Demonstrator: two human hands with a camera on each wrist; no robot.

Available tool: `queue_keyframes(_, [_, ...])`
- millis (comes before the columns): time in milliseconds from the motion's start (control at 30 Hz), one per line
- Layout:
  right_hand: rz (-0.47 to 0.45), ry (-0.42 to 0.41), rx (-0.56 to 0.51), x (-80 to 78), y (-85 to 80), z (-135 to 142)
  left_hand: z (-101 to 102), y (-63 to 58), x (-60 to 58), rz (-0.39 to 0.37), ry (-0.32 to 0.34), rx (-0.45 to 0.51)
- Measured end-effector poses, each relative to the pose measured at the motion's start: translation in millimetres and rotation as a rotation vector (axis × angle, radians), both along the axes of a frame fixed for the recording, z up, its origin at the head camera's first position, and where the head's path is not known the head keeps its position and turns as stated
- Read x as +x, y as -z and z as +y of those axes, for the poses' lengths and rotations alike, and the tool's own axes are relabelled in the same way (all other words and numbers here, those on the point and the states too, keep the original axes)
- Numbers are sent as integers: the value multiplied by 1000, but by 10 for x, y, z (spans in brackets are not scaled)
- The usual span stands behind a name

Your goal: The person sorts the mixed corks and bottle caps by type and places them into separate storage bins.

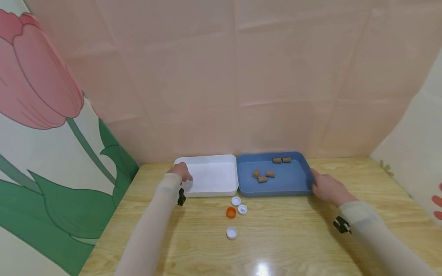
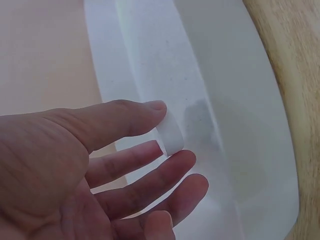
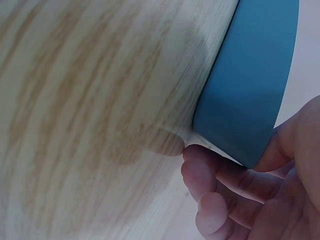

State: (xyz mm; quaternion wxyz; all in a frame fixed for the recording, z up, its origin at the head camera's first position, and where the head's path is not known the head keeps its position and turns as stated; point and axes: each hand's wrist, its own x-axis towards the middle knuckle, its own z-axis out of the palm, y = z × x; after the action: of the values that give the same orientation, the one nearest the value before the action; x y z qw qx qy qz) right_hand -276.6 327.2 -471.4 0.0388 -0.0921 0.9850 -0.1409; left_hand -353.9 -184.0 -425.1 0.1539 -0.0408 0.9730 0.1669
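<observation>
The left hand (image 1: 181, 171) pinches a white cap (image 2: 171, 136) over the white tray (image 1: 214, 176); best set it down flat. The right hand (image 1: 330, 188) grips the blue tray (image 1: 291, 182), best held steady.

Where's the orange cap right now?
In the head view, the orange cap sits on the table just in front of the right end of the white tray, beside two white caps, at their left.

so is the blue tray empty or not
Not empty: five brown cork-like pieces lie in the blue tray, two of them at the far side.
</observation>
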Motion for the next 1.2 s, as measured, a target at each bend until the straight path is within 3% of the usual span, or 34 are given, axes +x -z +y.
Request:
queue_keyframes(200, [16,0,-2,11,1,-7,-31,44,-15,-9,-4,-26])
queue_keyframes(500, [20,3,4,15,-39,6,-15,-40,7,-20,-16,13])
queue_keyframes(667, [11,-3,-7,19,-40,-7,10,-104,85,-14,2,2])
queue_keyframes(833, [5,1,-9,17,-25,-15,96,-138,155,123,4,-61])
queue_keyframes(1000, [22,1,-5,8,16,-10,248,-179,314,350,-3,-43])
queue_keyframes(1100, [25,-3,-11,1,32,-5,371,-191,473,428,54,9])
queue_keyframes(1200, [23,-8,-30,-2,43,10,531,-186,646,435,144,39])
